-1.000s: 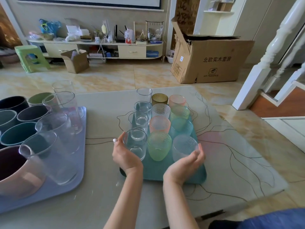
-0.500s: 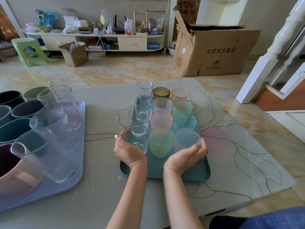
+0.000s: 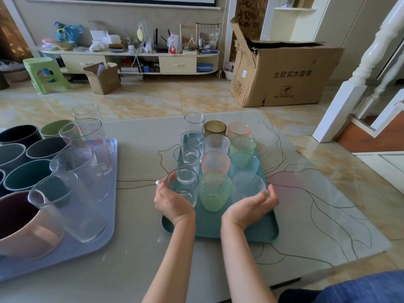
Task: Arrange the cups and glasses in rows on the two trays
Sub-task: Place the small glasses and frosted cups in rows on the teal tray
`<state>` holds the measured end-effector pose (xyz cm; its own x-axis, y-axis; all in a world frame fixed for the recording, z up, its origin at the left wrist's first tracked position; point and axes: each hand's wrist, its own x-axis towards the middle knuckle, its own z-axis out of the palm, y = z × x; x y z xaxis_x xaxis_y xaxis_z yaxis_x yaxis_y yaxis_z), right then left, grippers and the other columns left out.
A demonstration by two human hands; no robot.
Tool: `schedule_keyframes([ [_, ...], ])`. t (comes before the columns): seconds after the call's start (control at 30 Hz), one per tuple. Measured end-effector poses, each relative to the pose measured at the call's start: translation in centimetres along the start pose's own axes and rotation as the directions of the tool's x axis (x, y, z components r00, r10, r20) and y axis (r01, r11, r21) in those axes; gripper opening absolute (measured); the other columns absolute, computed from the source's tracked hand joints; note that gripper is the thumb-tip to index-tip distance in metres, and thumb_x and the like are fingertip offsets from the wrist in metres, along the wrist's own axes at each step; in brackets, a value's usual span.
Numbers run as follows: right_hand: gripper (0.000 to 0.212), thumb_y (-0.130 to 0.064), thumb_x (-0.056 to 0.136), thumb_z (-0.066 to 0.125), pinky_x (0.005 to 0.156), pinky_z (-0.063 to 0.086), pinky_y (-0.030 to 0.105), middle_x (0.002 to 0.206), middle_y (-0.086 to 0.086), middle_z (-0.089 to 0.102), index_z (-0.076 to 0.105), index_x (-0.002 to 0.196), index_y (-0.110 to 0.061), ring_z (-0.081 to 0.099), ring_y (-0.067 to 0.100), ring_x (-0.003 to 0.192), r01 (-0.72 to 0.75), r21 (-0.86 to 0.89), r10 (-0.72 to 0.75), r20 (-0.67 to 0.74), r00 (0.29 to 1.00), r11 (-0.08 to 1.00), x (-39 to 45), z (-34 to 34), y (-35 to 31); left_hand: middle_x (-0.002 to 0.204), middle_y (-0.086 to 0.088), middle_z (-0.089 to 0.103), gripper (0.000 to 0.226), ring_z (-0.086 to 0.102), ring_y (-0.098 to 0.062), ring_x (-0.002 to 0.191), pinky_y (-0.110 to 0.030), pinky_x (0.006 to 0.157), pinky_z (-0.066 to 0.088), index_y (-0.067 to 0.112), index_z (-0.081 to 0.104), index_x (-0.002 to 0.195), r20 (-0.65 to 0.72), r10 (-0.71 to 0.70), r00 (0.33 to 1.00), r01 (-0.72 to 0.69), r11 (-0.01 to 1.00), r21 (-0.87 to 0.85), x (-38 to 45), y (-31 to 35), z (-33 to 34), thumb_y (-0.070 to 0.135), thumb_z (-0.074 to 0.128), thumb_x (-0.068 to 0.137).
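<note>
Head cam: left hand fingers wrap the near clear glass; right hand is cupped open, holding nothing. One nudge could knock packed neighbours over on the teal tray.

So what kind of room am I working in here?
Most likely a home living room: a low media cabinet cluttered with household bits along the wall, a staircase banister on the right, and a big cardboard furniture box.

Soft, bright daylight fills the room, strongest toward the right. The glossy table carries pale sheen near its far edge, and the floor tiles reflect light too. Shadows are faint. Wide-angle distortion bends the edges, stretching the tall glasses near the table's left edge.
</note>
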<state>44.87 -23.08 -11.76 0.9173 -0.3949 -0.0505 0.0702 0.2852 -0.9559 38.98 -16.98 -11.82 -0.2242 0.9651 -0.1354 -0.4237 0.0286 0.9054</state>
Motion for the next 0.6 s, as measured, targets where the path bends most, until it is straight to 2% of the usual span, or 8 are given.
schedule_keyframes([
  [0.1,0.048,-0.029,0.090,0.033,0.067,0.035,-0.003,0.133,0.011,0.047,0.045,0.130,-0.005,0.046,0.012,0.104,0.013,0.028,-0.014,0.043,0.999,1.000,-0.34,-0.44,-0.32,0.092,-0.009,0.070,0.047,0.049,0.031,0.070,0.008,0.065,0.030,0.002,0.073,0.091,-0.011,-0.021,1.000,0.021,1.000,0.015,-0.05,0.01,0.10,0.020,0.030,0.096],
  [0.17,0.048,-0.028,0.090,0.035,0.065,0.035,-0.004,0.134,0.011,0.047,0.044,0.130,-0.004,0.047,0.012,0.105,0.020,0.036,-0.022,0.073,0.997,0.999,-0.56,-0.55,-0.46,0.092,-0.007,0.071,0.049,0.052,0.027,0.070,0.009,0.062,0.029,0.003,0.074,0.090,-0.014,-0.020,1.000,0.021,0.999,0.032,0.02,-0.04,0.08,0.025,0.031,0.094],
  [0.27,0.047,-0.029,0.089,0.034,0.072,0.034,-0.004,0.133,0.010,0.049,0.046,0.129,-0.007,0.049,0.015,0.111,0.024,0.026,-0.026,0.074,0.997,0.999,-0.45,-0.43,-0.21,0.090,-0.006,0.071,0.052,0.053,0.026,0.072,0.008,0.063,0.029,0.004,0.073,0.086,-0.020,-0.024,0.999,0.025,0.999,0.047,0.08,-0.03,0.01,0.031,0.029,0.088],
  [0.4,0.047,-0.031,0.088,0.032,0.083,0.037,0.014,0.132,0.009,0.051,0.047,0.127,-0.009,0.050,0.021,0.117,0.005,-0.006,-0.005,0.064,0.998,1.000,-0.22,-0.18,-0.04,0.091,-0.007,0.073,0.051,0.062,0.001,0.084,-0.003,0.072,0.037,0.012,0.073,0.080,-0.013,-0.041,0.999,0.042,0.997,0.065,0.16,-0.01,0.01,0.034,0.028,0.087],
  [0.5,0.047,-0.032,0.089,0.032,0.077,0.038,0.007,0.131,0.010,0.051,0.048,0.127,-0.009,0.050,0.021,0.116,0.008,-0.010,-0.007,0.072,0.997,1.000,-0.23,-0.20,0.08,0.092,-0.009,0.073,0.050,0.060,0.012,0.082,0.004,0.071,0.033,0.010,0.073,0.082,-0.014,-0.032,0.999,0.033,0.997,0.067,0.19,-0.12,-0.02,0.028,0.027,0.091],
  [0.6,0.047,-0.032,0.089,0.032,0.077,0.038,0.007,0.131,0.007,0.051,0.048,0.126,-0.009,0.049,0.019,0.114,-0.005,-0.003,0.005,0.072,0.997,1.000,-0.17,-0.78,-0.37,0.094,-0.005,0.071,0.047,0.059,0.017,0.084,0.002,0.074,0.036,0.006,0.073,0.089,-0.022,-0.019,1.000,0.021,0.996,0.088,0.18,0.14,-0.05,0.022,0.029,0.095],
])
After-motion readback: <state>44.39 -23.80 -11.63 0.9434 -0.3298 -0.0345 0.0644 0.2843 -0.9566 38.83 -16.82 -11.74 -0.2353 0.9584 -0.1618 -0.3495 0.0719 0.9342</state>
